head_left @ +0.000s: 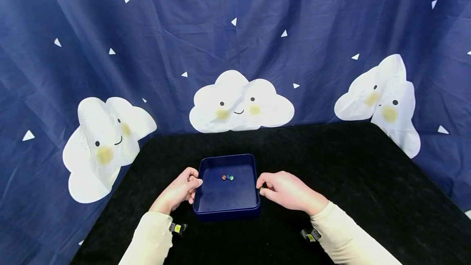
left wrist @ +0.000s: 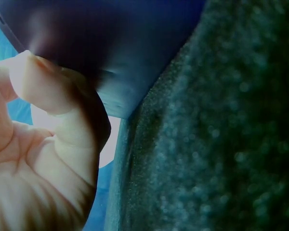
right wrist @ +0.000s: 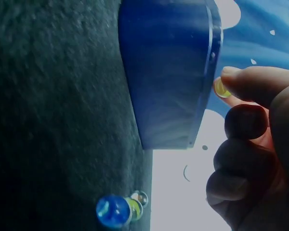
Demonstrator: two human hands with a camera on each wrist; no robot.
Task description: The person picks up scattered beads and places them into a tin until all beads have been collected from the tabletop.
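Note:
A square navy-blue open box [head_left: 229, 198] stands on the black cloth, with several small glass marbles [head_left: 227, 177] clustered on its floor. My left hand [head_left: 179, 189] grips the box's left wall, its thumb at the rim; the left wrist view shows the curled fingers close against the dark side. Just outside the right wall, my right hand [head_left: 288, 191] pinches a yellow marble [right wrist: 222, 88] between thumb and forefinger, level with the rim. The other fingers of that hand curl inward in the right wrist view.
A blue marble [right wrist: 113, 211], a yellow-green marble [right wrist: 134, 208] and a clear one [right wrist: 140, 198] lie close together on the black cloth [right wrist: 53, 120] in the right wrist view. Behind the table hangs a navy curtain [head_left: 165, 23] with white clouds.

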